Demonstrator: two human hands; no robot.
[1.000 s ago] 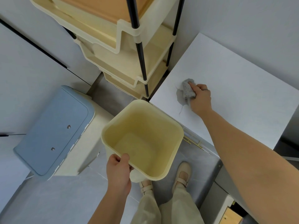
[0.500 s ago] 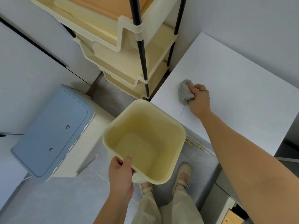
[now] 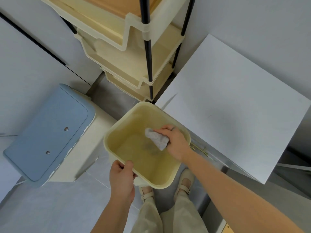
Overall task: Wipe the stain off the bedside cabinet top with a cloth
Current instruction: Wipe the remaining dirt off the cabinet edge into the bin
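Observation:
My right hand (image 3: 175,142) grips a crumpled grey cloth (image 3: 156,137) and holds it over the open mouth of a pale yellow square bin (image 3: 116,130). A dark smudge shows on the bin's floor under the cloth. My left hand (image 3: 122,179) clasps the bin's near rim, holding it beside the cabinet's front corner. The white bedside cabinet top (image 3: 235,105) lies to the right with only a very faint mark near its middle.
A cream tiered shelf rack with black poles (image 3: 134,52) stands at the top, next to the cabinet. A blue-lidded cream box (image 3: 48,130) sits on the floor at left. My feet in cream shoes (image 3: 183,182) stand on grey tiles below the bin.
My right hand has left the cabinet top with the cloth and moved down-left over the bin. The left hand still holds the bin.

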